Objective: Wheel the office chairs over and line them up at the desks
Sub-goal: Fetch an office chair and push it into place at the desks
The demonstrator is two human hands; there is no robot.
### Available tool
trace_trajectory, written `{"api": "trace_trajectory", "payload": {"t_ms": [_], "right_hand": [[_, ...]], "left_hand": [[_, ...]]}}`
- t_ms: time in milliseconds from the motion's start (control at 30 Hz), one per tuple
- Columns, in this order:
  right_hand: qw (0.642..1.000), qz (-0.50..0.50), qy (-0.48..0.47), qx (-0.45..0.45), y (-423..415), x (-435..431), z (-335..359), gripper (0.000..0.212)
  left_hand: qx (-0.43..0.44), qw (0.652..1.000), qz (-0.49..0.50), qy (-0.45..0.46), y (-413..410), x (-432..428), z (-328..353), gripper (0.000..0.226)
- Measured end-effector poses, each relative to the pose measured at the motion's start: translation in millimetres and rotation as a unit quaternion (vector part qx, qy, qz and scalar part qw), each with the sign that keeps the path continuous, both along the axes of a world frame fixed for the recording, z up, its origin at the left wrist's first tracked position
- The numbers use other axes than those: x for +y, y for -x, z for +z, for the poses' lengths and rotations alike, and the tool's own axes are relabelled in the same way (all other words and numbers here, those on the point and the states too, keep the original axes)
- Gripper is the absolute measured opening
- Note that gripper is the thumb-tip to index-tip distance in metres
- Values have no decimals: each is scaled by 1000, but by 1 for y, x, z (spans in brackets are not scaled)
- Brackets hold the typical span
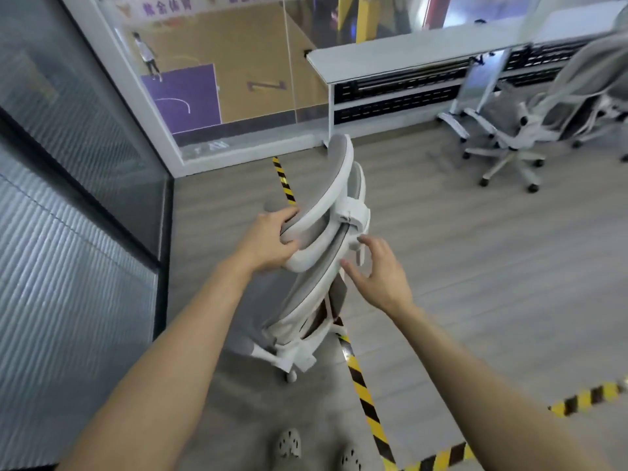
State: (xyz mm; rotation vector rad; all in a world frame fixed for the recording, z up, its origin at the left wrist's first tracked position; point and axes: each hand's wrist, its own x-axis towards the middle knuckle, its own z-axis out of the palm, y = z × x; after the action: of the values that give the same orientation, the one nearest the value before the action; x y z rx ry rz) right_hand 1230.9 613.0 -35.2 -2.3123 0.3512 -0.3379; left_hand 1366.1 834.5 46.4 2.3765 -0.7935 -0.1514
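**Office chair, grey mesh on white frame**

Location: office chair stands well short of the white desk, on the person's side of it. A second chair sits at that desk.

Handling: probably rolls freely on its castors, light but top-heavy. The mesh gives and the frame is stiff.

Best hold: headrest or the rigid back rim.

Hands: left hand curls round the headrest end. Right hand is spread, holding nothing, just beside the back frame.

bright even light, soft blur, fisheye edges
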Motion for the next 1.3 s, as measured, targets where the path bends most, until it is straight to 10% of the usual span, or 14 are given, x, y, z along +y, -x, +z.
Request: {"api": "trace_trajectory", "payload": {"t_ms": [300,533,800,1300], "right_hand": [[977,52,204,35,58,-37,-5,107],[950,23,306,60,102,-4,-30,118],[926,-105,362,-14,136,24,-43,107],[904,-178,387,-32,122,-106,-51,100]], "left_hand": [[4,995,-92,25,16,33,-15,37],[-69,983,105,136,21,63,-49,35],[-162,964,-195,-79,49,43,-112,108],[-305,887,-335,-95,3,-151,-105,109]]}}
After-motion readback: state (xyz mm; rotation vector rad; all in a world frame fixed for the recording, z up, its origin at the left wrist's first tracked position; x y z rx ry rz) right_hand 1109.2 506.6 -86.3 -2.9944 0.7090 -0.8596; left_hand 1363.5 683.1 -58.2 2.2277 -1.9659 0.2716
